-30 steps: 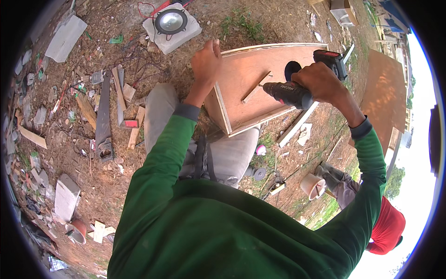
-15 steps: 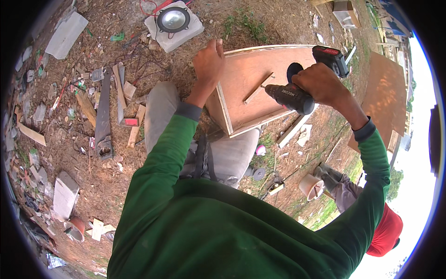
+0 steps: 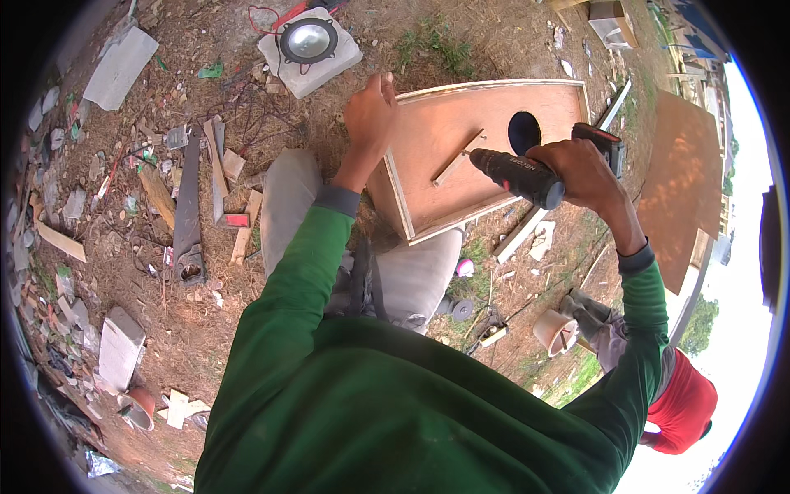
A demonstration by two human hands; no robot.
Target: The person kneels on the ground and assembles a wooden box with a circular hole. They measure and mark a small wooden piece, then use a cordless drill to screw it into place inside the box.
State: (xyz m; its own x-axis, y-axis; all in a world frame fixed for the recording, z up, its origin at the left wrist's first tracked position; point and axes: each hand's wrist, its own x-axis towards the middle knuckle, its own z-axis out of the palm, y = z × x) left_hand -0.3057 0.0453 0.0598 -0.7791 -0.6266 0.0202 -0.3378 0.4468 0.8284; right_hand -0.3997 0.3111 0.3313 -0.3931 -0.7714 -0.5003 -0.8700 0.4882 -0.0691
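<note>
A plywood box (image 3: 444,169) with a round hole (image 3: 524,132) in its panel rests against my knees. My left hand (image 3: 370,115) presses on the box's upper left edge. My right hand (image 3: 580,173) grips a black cordless drill (image 3: 527,174) whose tip points at a thin wooden strip (image 3: 459,156) lying on the panel. Both arms wear green sleeves.
A round speaker on a white block (image 3: 309,45) lies on the dirt beyond the box. A hand saw (image 3: 188,206) and wood offcuts (image 3: 239,222) lie to the left. A plywood sheet (image 3: 679,189) stands at right. Another person in red (image 3: 675,403) crouches at lower right.
My right hand has shifted the drill slightly left, toward the wooden strip. My left hand stays on the box edge.
</note>
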